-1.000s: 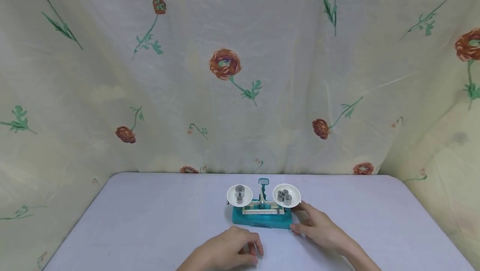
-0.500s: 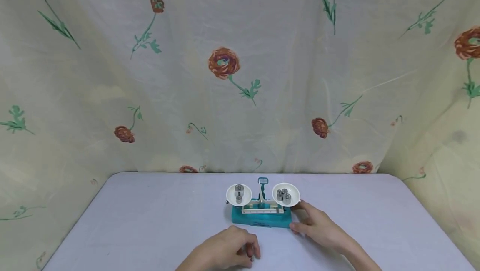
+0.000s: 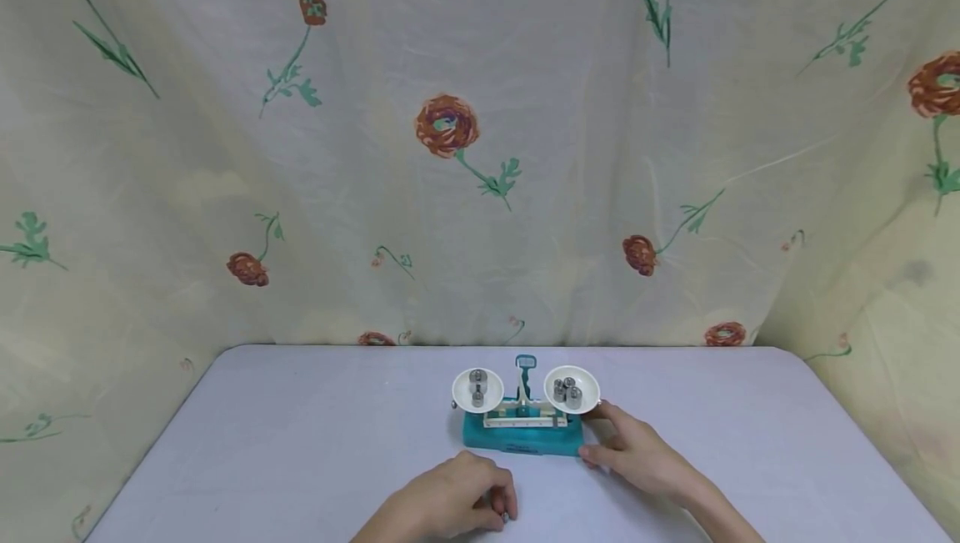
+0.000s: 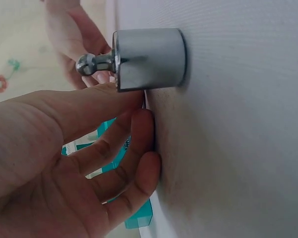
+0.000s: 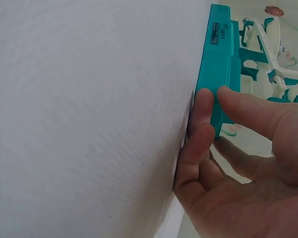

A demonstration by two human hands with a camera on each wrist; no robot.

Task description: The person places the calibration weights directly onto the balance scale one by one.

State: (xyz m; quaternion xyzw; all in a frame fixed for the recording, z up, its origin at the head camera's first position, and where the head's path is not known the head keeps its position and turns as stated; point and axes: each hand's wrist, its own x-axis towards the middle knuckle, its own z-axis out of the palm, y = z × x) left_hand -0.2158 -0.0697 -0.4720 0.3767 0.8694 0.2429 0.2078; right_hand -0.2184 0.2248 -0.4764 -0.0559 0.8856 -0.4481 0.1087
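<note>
A teal balance scale (image 3: 522,440) with two white pans stands on the table. Several metal weights (image 3: 573,397) are in the right pan (image 3: 588,383); a few others lie in the left pan (image 3: 460,393). My right hand (image 3: 637,455) grips the right end of the scale's base between thumb and fingers, seen close in the right wrist view. Before the scale, my left hand (image 3: 453,497) rests low on the table, fingers loosely bent. Beside its thumb a cylindrical metal weight with a knob (image 4: 151,59) stands upright on the tabletop. The left index finger is mostly hidden behind it.
A pale cloth covers the table (image 3: 300,434). Behind and at both sides hangs a flowered curtain (image 3: 360,193). The table's right edge slants past the right forearm.
My left hand has shifted slightly left and drawn its fingers in, and the small weight at its fingertips has come into sight. The right hand stays on the scale, which has not visibly moved.
</note>
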